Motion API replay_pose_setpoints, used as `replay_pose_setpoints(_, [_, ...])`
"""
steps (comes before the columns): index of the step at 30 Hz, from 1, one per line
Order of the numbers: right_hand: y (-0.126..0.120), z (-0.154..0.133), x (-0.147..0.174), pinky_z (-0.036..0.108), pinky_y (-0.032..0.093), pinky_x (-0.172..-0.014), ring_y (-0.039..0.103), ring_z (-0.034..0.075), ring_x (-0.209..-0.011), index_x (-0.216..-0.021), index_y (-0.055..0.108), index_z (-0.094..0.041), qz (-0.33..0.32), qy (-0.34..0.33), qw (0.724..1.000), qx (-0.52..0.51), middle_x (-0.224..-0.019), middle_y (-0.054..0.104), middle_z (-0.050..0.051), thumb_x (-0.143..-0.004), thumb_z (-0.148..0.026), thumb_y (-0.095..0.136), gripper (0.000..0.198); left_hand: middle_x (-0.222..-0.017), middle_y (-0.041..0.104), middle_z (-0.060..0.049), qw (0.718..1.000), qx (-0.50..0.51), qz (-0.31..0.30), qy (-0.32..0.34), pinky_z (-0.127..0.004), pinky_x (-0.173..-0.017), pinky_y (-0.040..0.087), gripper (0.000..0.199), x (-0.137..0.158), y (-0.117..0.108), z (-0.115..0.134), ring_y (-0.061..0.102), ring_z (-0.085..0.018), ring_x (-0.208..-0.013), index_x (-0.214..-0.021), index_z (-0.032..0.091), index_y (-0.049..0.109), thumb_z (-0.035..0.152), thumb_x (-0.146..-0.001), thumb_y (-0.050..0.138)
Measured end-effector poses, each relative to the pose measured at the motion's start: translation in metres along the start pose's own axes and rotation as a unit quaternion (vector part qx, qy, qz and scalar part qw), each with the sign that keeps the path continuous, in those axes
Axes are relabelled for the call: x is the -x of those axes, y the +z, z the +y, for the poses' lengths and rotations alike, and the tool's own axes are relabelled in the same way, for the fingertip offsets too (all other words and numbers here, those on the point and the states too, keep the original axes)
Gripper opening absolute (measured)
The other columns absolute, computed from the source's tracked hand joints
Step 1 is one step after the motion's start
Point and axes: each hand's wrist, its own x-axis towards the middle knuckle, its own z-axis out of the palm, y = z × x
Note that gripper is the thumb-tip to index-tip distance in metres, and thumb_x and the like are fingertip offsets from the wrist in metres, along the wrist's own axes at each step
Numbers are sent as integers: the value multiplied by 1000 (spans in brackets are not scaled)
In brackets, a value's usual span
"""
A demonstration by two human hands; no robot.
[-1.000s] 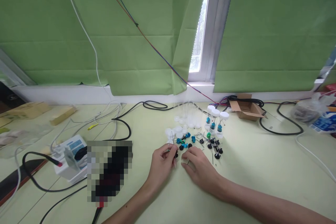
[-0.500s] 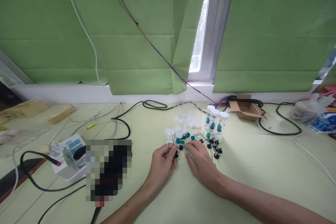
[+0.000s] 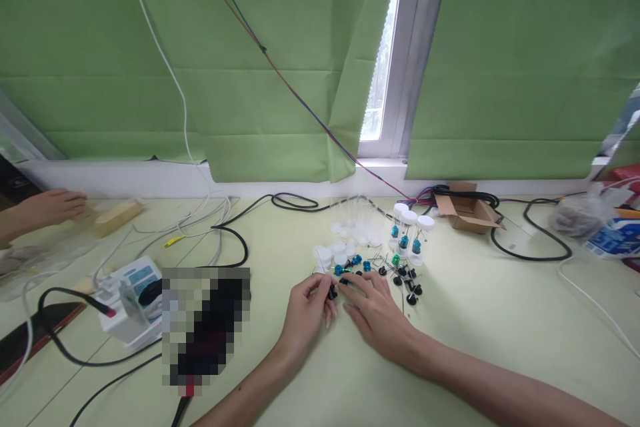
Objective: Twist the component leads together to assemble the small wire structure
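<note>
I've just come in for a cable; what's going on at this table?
The left hand pinches what looks like a small black part. The right hand is spread just beside it, by loose blue pieces. More black parts lie to its right; beyond stand three white-capped tubes with blue contents. At far left, another person's hand is near a yellow block.

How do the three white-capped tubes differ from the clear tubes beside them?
The white-capped tubes wear white caps; the clear tubes show none.
The white-capped tubes hold blue pieces; I see nothing inside the clear tubes, though they look faint.
Both groups are see-through and stand upright on the table.
</note>
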Motion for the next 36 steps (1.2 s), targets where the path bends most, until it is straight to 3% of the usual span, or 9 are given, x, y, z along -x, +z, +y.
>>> replay_pose_setpoints(18, [-1, 1, -2, 42, 46, -88, 49, 24, -100, -104, 62, -21, 14, -49, 993, -107, -108, 59, 8, -88, -5, 50, 26, -66, 60, 0, 998, 65, 1, -7, -24, -50, 45, 24, 3, 4, 9, 55, -11, -50, -78, 15, 66, 38, -72, 74])
replay_pose_setpoints(22, [-3, 0, -2, 41, 47, -88, 50, 23, -99, -103, 63, -22, 44, -58, 987, -140, -105, 60, 8, -91, -3, 45, 29, -75, 61, -1, 997, 81, 5, 5, -25, -53, 47, 26, 1, 3, 8, 59, -13, -55, -78, 16, 66, 38, -70, 76])
replay_pose_setpoints(28, [2, 3, 1, 40, 50, -86, 55, 23, -99, -105, 61, -22, 120, -58, 968, -212, -103, 58, 9, -93, -10, 48, 21, -63, 60, 1, 996, 85, 3, -22, -23, -54, 44, 26, -1, -2, 2, 55, -11, -55, -80, 16, 67, 37, -70, 77])
replay_pose_setpoints(36, [6, 6, 3, 34, 52, -82, 59, 19, -93, -102, 59, -22, 130, -55, 955, -259, -100, 58, 8, -92, -10, 49, 18, -66, 59, 1, 991, 124, -34, -47, -23, -57, 42, 22, 1, -2, 1, 51, -10, -56, -82, 16, 68, 34, -72, 77])
